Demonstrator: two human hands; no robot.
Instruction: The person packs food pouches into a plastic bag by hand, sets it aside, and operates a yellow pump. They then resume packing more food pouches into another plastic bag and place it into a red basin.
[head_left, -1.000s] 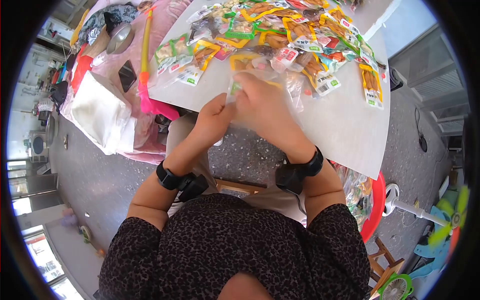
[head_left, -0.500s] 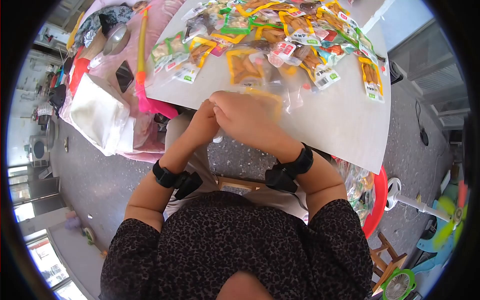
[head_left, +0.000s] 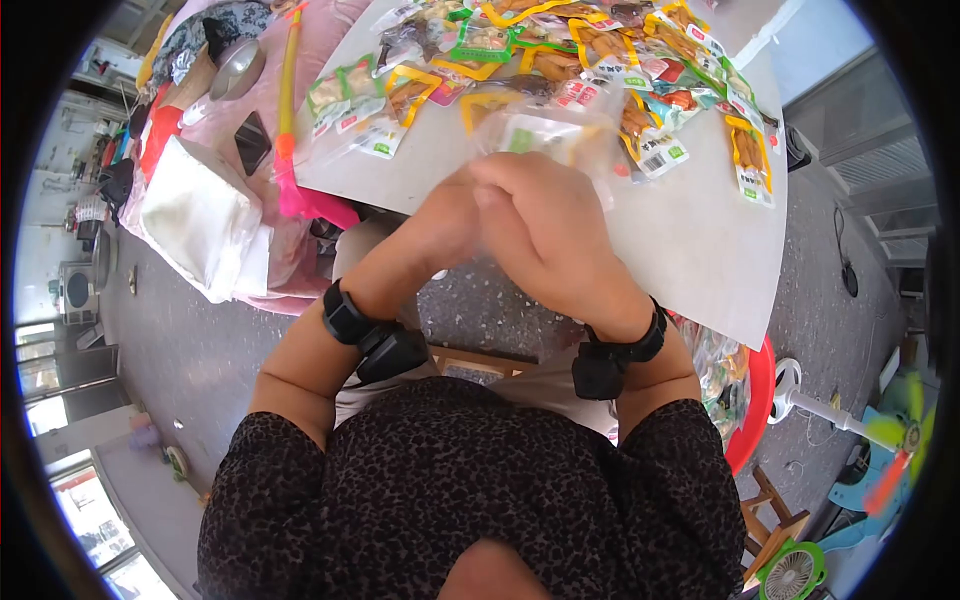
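Observation:
My left hand [head_left: 447,222] and my right hand [head_left: 545,215] meet at the near edge of the white table, fingers curled in and knuckles touching. From beyond their fingers spreads a clear plastic bag [head_left: 592,135], gripped by both hands and slightly blurred; a label shows through it. Its gripped edge is hidden behind my fingers. An orange-edged food packet [head_left: 483,103] lies partly under the bag. Further back is a pile of sealed snack packets [head_left: 550,62] with yellow, green and clear edges.
A single packet [head_left: 748,160] lies at the table's right edge. Left, a pink-covered surface holds a phone [head_left: 252,143], a metal bowl [head_left: 238,70] and a white bag [head_left: 195,220]. Below right stands a red tub [head_left: 758,400] of packets, near a fan with coloured blades [head_left: 908,435].
Both hands have moved to the right and slightly up, still together. The clear bag has shifted with them and now spreads over the packets behind.

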